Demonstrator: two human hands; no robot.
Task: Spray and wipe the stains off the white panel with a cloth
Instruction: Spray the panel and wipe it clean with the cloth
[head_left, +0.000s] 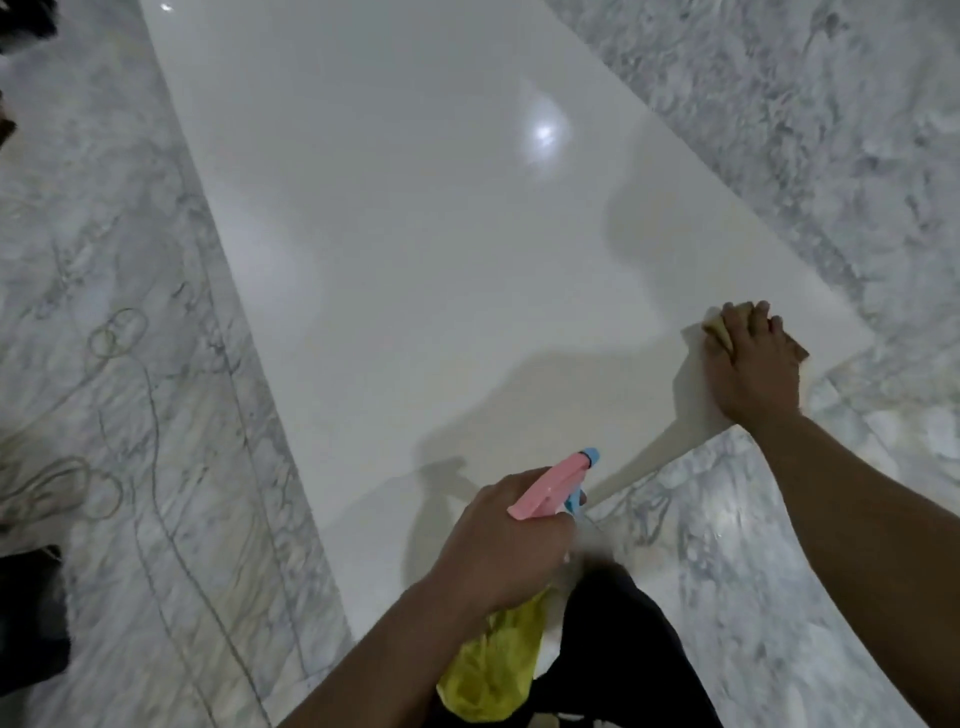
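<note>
right hand (750, 366) pressing flat on the cloth (719, 327) at the panel (415, 234) corner, left hand (501, 545) gripping the spray bottle (524, 571) nearby, marble floor (130, 389) all around

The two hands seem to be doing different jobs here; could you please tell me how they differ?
The left hand is curled round the spray bottle, held above the white panel's near edge; the right hand lies flatter, pressing the cloth onto the panel near its right corner. The left is raised, the right touches down. Both are bare.

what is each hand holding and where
Left hand grips the yellow spray bottle at its neck under the pink trigger head. Right hand presses a tan cloth flat.
</note>
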